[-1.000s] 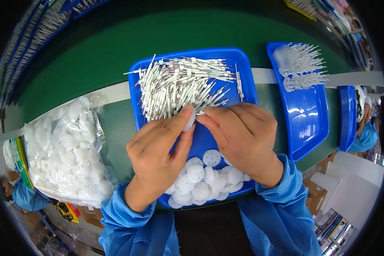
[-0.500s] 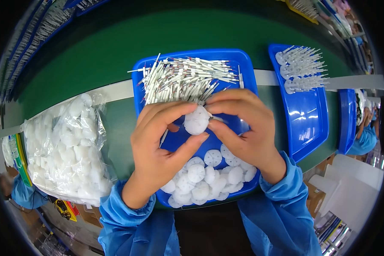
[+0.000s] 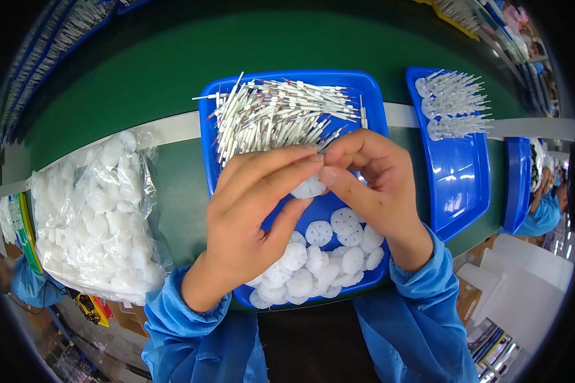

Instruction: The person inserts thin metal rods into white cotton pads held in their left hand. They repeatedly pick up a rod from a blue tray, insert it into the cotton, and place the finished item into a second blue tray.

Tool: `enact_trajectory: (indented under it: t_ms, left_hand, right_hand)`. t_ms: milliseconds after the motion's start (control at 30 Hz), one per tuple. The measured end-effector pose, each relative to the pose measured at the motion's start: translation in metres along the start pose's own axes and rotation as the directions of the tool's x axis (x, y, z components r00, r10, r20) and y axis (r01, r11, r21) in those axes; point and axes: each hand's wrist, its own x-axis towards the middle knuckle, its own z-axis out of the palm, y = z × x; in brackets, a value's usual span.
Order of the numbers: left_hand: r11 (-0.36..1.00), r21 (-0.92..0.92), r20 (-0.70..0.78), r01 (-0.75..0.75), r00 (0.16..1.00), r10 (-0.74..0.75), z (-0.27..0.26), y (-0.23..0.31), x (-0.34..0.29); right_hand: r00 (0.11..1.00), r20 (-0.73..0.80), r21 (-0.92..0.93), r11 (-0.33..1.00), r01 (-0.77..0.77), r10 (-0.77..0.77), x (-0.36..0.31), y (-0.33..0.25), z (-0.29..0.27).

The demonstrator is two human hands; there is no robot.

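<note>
Over the blue tray (image 3: 378, 118), my left hand (image 3: 239, 214) is closed on a round white plastic disc (image 3: 308, 187), its fingers bent over the top and its thumb below. My right hand (image 3: 380, 185) is pinched against the disc's far right edge, thumb and forefinger pressed close to the left fingertips. Whatever lies between the right fingertips is hidden. Many thin white rods (image 3: 275, 115) with dark reddish ends lie heaped in the far half of the tray. A pile of similar white discs (image 3: 300, 274), some showing small holes, fills its near end.
To the left lies a clear plastic bag (image 3: 99, 217) packed with white discs. A second blue tray (image 3: 453, 182) on the right carries rows of discs with upright rods (image 3: 453, 105) at its far end. Another blue tray (image 3: 517, 185) stands beyond it, near a person in blue sleeves.
My left fingers have closed further over the disc, which now shows less and sits slightly right. My right fingers have curled in more tightly. A thin rod seen by the right fingertips is now hidden.
</note>
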Motion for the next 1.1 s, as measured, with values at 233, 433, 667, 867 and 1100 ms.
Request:
enact_trajectory:
  t_ms: [233, 433, 667, 867, 1100]
  left_hand:
    - [0.997, -0.060, 0.031, 0.038, 0.999, -0.036, -0.002, 0.001, -0.005]
    - [0.939, -0.285, -0.073, 0.194, 0.972, -0.223, -0.005, -0.010, -0.010]
    - [0.816, -0.461, -0.060, 0.349, 0.905, -0.421, 0.001, -0.007, -0.010]
    - [0.797, -0.459, 0.048, 0.392, 0.907, -0.419, -0.001, -0.011, -0.014]
    - [0.794, -0.435, 0.066, 0.425, 0.894, -0.442, 0.002, -0.007, -0.012]
  right_hand:
    - [0.991, -0.016, -0.169, 0.977, 0.127, -0.132, -0.012, -0.001, -0.001]
    - [0.878, 0.302, -0.893, 0.212, 0.396, -0.371, -0.004, -0.012, -0.022]
    - [0.873, 0.406, -0.914, -0.094, 0.396, -0.271, 0.008, -0.002, -0.010]
    - [0.909, 0.310, -0.839, 0.370, 0.399, -0.277, 0.009, -0.013, -0.026]
    - [0.968, -0.076, 0.012, 0.970, 0.241, -0.240, -0.003, -0.002, -0.005]
